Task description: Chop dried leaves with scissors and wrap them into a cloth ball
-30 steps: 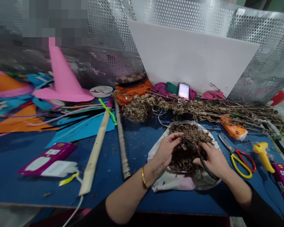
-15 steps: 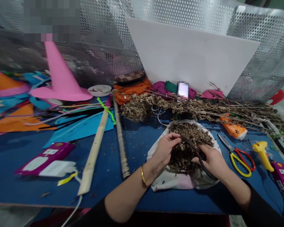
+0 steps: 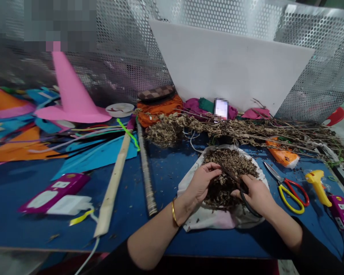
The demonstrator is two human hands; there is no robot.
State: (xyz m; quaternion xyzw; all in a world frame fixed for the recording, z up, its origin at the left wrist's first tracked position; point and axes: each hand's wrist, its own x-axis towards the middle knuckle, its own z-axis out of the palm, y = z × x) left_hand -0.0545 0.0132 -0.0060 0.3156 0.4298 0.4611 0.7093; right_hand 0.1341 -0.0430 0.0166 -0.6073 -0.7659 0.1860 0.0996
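Dark-handled metal scissors [image 3: 247, 205] were gripped by the right hand [image 3: 259, 194] over crumbled brown plant matter [image 3: 236, 160]; snipping seemed underway, requiring clearance from the left hand [image 3: 200, 182], pinched, contents unclear.

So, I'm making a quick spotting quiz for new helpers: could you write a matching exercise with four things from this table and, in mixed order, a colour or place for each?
Things:
1. Dark-handled scissors
2. Tall cone hat
3. Glue gun
4. Crumbled dried plant bits

Colours and places:
A. On a white cloth
B. Pink
C. In the right hand
D. Yellow

Pairs: 1-C, 2-B, 3-D, 4-A
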